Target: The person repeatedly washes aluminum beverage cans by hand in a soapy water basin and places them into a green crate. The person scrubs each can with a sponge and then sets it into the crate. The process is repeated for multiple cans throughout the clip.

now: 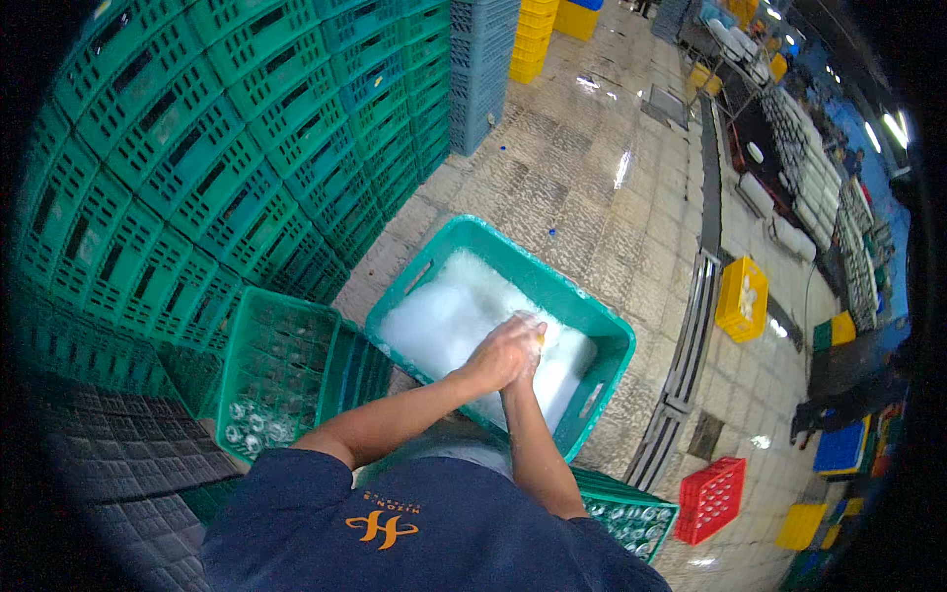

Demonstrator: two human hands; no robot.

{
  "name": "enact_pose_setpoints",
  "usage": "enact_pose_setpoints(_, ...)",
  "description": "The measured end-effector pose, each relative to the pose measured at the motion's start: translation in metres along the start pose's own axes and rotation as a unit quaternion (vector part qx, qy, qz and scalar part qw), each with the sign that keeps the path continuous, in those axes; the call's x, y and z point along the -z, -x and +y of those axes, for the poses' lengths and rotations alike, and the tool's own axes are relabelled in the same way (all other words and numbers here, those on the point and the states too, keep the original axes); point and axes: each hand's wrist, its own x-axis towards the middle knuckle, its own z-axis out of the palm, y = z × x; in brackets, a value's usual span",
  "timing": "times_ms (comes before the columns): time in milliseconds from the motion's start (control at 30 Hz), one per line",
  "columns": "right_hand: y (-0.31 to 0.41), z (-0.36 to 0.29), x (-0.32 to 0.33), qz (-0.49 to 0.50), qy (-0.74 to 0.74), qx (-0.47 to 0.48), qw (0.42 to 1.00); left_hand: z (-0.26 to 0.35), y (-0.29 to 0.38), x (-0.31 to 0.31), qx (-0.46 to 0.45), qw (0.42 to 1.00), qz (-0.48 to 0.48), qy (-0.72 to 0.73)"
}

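Over a green plastic tub of white suds, my hands are pressed together. My left hand lies over the near side of my right hand, and foam coats the fingers. Between them shows the edge of a small yellow piece, mostly covered, so its kind is unclear. Whatever lies under the suds is hidden. At my left stands a green compartment crate with several upturned glasses in its near end. By my right side, another green crate holds rows of glasses.
Stacked green crates form a wall at the left, with grey-blue crates beyond. Wet floor tiles surround the tub. A metal drain channel runs along the right. Past it stand a yellow crate and a red crate.
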Motion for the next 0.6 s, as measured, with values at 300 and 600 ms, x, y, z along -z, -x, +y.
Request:
enact_pose_setpoints(300, 0.020, 0.027, -0.033, 0.015, 0.075, -0.075, 0.994, -0.079, -0.029, -0.017, -0.057, 0.997, -0.041, 0.020)
enact_pose_setpoints(600, 0.009, -0.005, -0.038, 0.046, 0.130, -0.011, 0.990, -0.027, 0.015, -0.021, 0.146, 0.958, 0.117, 0.217)
